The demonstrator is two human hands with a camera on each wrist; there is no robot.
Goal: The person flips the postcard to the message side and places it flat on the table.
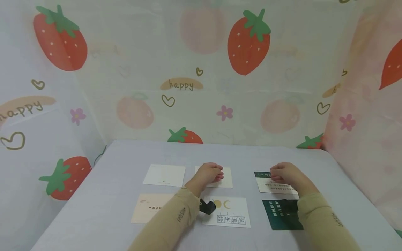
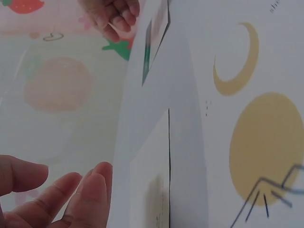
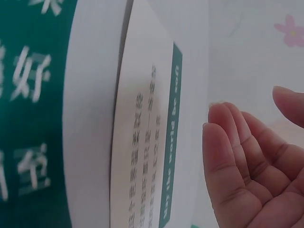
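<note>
My left hand [image 1: 211,174] hovers over a blank cream card [image 1: 226,179] in the back row, partly covering it. Its fingers curve loosely, a gap shows between thumb and fingertips in the left wrist view, and nothing is held. Under that wrist lies a white card [image 1: 232,221] with a yellow sun and moon. The right hand [image 1: 285,174] is over a white card with a green strip [image 1: 263,184]. Its fingers bend softly with the thumb apart, empty in the right wrist view. A dark green card [image 1: 279,219] with white characters lies below the right wrist.
At the left, a white card [image 1: 164,175] lies behind a pale peach card [image 1: 147,209], which my left sleeve [image 1: 169,223] partly hides. All the cards rest flat on a white table [image 1: 94,216]. A strawberry-print cloth [image 1: 141,52] hangs behind and on both sides.
</note>
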